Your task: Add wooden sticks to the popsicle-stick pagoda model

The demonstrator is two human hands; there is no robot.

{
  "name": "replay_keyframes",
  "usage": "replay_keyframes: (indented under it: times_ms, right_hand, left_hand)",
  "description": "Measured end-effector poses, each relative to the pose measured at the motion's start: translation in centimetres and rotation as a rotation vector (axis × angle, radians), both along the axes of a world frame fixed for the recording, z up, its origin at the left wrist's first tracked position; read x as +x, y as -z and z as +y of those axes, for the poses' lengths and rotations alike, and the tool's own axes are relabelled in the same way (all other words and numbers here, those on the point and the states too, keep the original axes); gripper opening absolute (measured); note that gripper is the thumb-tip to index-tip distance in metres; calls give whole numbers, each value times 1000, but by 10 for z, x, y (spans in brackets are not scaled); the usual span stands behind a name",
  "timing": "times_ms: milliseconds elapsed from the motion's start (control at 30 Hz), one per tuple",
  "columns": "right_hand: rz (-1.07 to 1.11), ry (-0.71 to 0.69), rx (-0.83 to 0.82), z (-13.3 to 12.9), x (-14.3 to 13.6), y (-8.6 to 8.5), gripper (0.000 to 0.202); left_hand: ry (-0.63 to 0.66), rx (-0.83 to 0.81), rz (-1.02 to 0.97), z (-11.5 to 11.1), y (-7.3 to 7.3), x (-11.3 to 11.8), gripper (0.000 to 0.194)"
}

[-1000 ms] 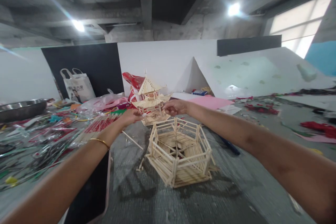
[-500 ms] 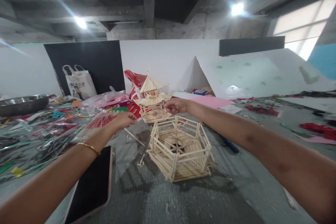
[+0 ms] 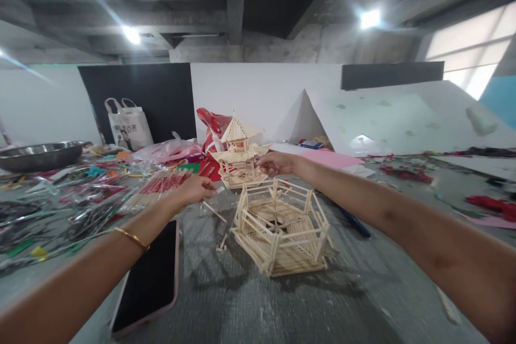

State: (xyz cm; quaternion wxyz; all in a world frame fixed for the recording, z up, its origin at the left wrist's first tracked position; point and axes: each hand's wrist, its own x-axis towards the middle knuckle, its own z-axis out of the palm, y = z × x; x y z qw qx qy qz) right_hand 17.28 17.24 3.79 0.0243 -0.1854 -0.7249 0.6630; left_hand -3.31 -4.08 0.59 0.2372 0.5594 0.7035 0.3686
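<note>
A two-tiered pagoda model (image 3: 237, 155) made of thin wooden sticks stands beyond a six-sided stick base with railings (image 3: 280, 234). At the pagoda's right side, my right hand (image 3: 278, 163) is closed in a pinch. Its fingertips overlap the lower tier, and whether they grip it I cannot tell. My left hand (image 3: 197, 189), with a gold bangle (image 3: 132, 238) on its wrist, is closed left of the pagoda, above the table. A small pale piece (image 3: 220, 190) shows by its fingertips; whether it is held is unclear. Below lie a loose stick (image 3: 214, 212) and short stick offcuts (image 3: 222, 243).
A phone (image 3: 151, 279) lies under my left forearm. Bundled sticks (image 3: 155, 188), plastic wrappers and wires cover the left side, with a metal basin (image 3: 42, 156) behind. A dark blue pen-like object (image 3: 355, 221) lies beneath my right forearm. Pink paper (image 3: 330, 158) is behind it.
The whole view has shifted slightly to the right. Both hands stay near the pagoda; my left hand has come a little closer to it, and the pale piece by its fingertips shows more clearly.
</note>
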Motion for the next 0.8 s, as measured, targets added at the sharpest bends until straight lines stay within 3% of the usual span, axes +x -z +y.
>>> replay_keyframes:
  times_ms: [267,467,633,800]
  right_hand:
    - [-5,18,7,0,1,1,19]
    - [-5,15,0,1,1,3,20]
    - [-18,54,-13,3,0,5,17]
    - [-29,64,-12,4,0,6,17]
  left_hand:
    - [41,-13,-7,-9,0,4,28]
    - [5,37,13,-23,-10,0,27]
    - [-42,145,23,-35,-20,-19,30]
    - [-225,286,-148,-49,-27,-45,38]
